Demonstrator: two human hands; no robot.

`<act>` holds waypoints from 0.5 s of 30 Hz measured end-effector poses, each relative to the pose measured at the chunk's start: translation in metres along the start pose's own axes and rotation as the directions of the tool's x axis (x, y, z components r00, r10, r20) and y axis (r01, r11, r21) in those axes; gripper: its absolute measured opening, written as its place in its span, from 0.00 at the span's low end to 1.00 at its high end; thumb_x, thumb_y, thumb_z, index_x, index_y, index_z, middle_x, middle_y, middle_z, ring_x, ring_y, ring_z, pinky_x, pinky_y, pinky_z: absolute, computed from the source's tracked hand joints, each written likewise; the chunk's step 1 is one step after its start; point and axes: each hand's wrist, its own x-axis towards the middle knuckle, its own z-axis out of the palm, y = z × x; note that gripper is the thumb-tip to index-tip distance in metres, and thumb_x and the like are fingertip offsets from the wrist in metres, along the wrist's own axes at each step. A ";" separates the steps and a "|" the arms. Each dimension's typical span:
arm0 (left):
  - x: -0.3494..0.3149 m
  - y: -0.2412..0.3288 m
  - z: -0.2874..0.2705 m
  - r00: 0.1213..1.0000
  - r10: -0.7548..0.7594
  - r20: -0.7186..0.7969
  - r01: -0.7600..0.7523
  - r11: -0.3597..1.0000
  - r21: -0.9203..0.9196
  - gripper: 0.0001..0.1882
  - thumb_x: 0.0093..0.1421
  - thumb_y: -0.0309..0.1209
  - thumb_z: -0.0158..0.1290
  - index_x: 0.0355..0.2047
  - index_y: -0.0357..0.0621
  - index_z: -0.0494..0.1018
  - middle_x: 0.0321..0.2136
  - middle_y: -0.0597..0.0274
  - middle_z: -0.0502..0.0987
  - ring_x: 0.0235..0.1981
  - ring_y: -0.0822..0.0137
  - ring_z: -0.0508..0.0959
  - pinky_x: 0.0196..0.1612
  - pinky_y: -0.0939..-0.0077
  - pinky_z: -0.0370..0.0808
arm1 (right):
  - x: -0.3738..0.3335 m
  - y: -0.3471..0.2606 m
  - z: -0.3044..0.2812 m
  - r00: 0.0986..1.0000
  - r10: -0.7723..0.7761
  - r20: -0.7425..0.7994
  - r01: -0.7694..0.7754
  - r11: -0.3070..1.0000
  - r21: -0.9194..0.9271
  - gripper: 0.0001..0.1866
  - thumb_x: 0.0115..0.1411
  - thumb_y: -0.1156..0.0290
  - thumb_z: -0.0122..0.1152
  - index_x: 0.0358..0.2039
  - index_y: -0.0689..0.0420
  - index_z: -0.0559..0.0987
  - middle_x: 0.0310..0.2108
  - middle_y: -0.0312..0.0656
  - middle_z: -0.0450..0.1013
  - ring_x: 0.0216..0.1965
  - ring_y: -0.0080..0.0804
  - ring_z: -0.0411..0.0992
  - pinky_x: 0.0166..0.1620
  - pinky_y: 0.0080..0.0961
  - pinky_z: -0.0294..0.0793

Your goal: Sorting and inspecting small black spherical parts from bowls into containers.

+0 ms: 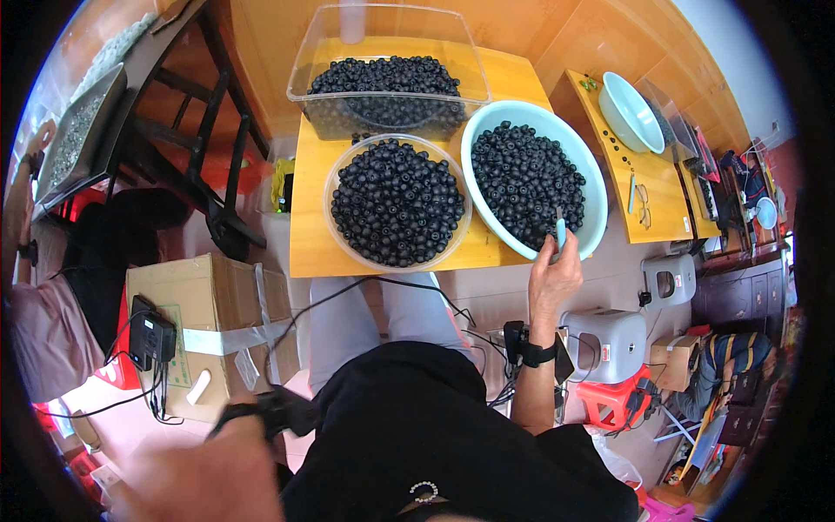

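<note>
My right hand (557, 277) is closed on a small light-blue-handled tool (561, 231) with a short metal-looking tip, at the near rim of a pale turquoise basin (594, 183). Many small, round, black bead-like pieces (526, 178) with holes lie in this basin. Left of it, a round clear tub (330, 213) is heaped with similar black pieces (398, 203). Behind stands a large clear rectangular bin (309, 109) with more of them. My left hand (187, 478) is low at the left, away from the table; motion smears its fingers.
The containers stand on a yellow wooden table (306, 248). At left are a cardboard box (209, 287) and another person's arm (52, 335). A black cable (348, 284) crosses my lap. At right are a second table (665, 196), grey stools (609, 344) and another person (718, 383).
</note>
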 end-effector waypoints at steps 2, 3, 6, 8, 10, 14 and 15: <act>-0.048 0.060 -0.009 0.086 -0.729 -0.679 0.954 0.257 -0.154 0.14 0.61 0.34 0.43 0.21 0.42 0.70 0.23 0.57 0.71 0.29 0.61 0.71 0.30 0.68 0.69 | 0.002 -0.001 -0.003 1.000 -0.007 -0.005 0.007 1.000 -0.002 0.11 0.54 0.73 0.58 0.39 0.58 0.75 0.26 0.44 0.73 0.25 0.40 0.72 0.28 0.34 0.70; -0.051 -0.020 0.001 0.288 -0.885 -0.367 0.751 -0.029 0.660 0.09 0.60 0.27 0.44 0.25 0.41 0.72 0.25 0.58 0.73 0.29 0.66 0.72 0.32 0.74 0.69 | 0.001 -0.003 -0.002 1.000 -0.002 0.007 0.002 1.000 -0.010 0.11 0.54 0.73 0.58 0.38 0.58 0.75 0.26 0.43 0.73 0.25 0.40 0.72 0.28 0.33 0.70; -0.106 -0.038 -0.002 -0.547 -0.748 -0.375 0.833 -0.445 -0.328 0.08 0.60 0.30 0.48 0.30 0.39 0.73 0.29 0.64 0.72 0.31 0.73 0.70 0.35 0.82 0.66 | -0.001 0.011 -0.002 1.000 -0.003 -0.020 0.003 1.000 -0.009 0.11 0.54 0.73 0.58 0.38 0.57 0.75 0.25 0.43 0.73 0.24 0.39 0.72 0.27 0.33 0.70; -0.134 -0.034 -0.009 -0.610 -0.719 -0.333 0.760 -0.412 -0.503 0.08 0.61 0.31 0.48 0.30 0.39 0.72 0.27 0.65 0.71 0.29 0.75 0.69 0.34 0.83 0.66 | -0.001 0.010 -0.002 0.999 -0.006 -0.036 0.006 1.000 -0.008 0.11 0.53 0.74 0.59 0.39 0.57 0.74 0.24 0.43 0.73 0.23 0.40 0.72 0.26 0.34 0.69; -0.149 -0.028 -0.015 -0.664 -0.699 -0.266 0.651 -0.365 -0.665 0.09 0.61 0.33 0.48 0.31 0.39 0.71 0.26 0.67 0.70 0.28 0.76 0.69 0.33 0.83 0.66 | 0.000 0.006 -0.002 1.000 -0.002 -0.028 0.002 1.000 0.006 0.11 0.53 0.74 0.59 0.39 0.57 0.74 0.23 0.43 0.72 0.24 0.40 0.72 0.27 0.34 0.69; -0.160 -0.022 -0.019 -0.687 -0.697 -0.204 0.575 -0.350 -0.740 0.10 0.62 0.34 0.48 0.33 0.39 0.70 0.25 0.69 0.68 0.27 0.77 0.68 0.31 0.84 0.66 | 0.001 0.004 -0.002 0.999 -0.012 -0.032 0.011 1.000 -0.007 0.11 0.53 0.74 0.59 0.39 0.57 0.74 0.23 0.43 0.72 0.24 0.40 0.71 0.27 0.35 0.68; -0.161 -0.021 -0.020 -0.688 -0.699 -0.196 0.562 -0.343 -0.753 0.10 0.62 0.34 0.48 0.34 0.39 0.70 0.25 0.69 0.68 0.27 0.77 0.68 0.31 0.84 0.66 | 0.001 0.004 -0.003 0.999 -0.017 -0.033 0.017 1.000 -0.006 0.11 0.53 0.74 0.59 0.39 0.57 0.74 0.23 0.43 0.72 0.24 0.40 0.71 0.27 0.35 0.68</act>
